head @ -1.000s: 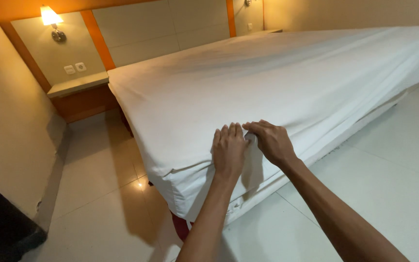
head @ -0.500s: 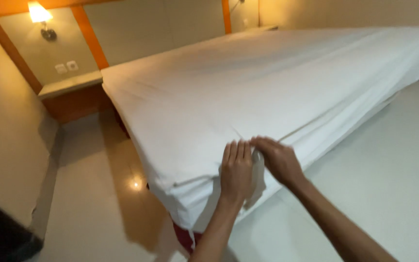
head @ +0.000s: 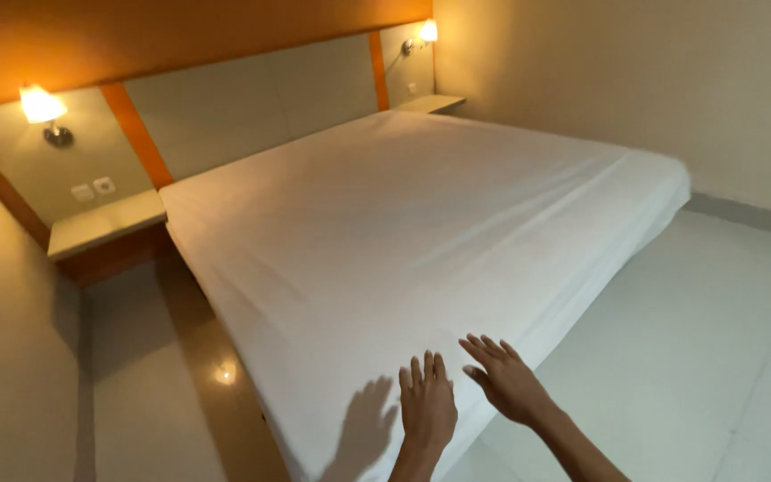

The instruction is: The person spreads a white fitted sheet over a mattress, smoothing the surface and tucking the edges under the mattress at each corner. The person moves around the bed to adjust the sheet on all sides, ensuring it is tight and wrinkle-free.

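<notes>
A person's left hand (head: 427, 408) and right hand (head: 508, 382) lie flat, fingers spread and gripping nothing, on the smooth white bedsheet (head: 403, 232) near the foot corner of a wide bed, under two lit wall lamps (head: 42, 107) beside the orange wooden headboard (head: 180, 40).

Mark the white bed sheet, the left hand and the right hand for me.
white bed sheet (head: 421, 223), head view, on the smooth middle of its top.
left hand (head: 427, 406), head view, on the back of the hand, fingers spread.
right hand (head: 506, 384), head view, on the back of the hand, fingers spread.
</notes>
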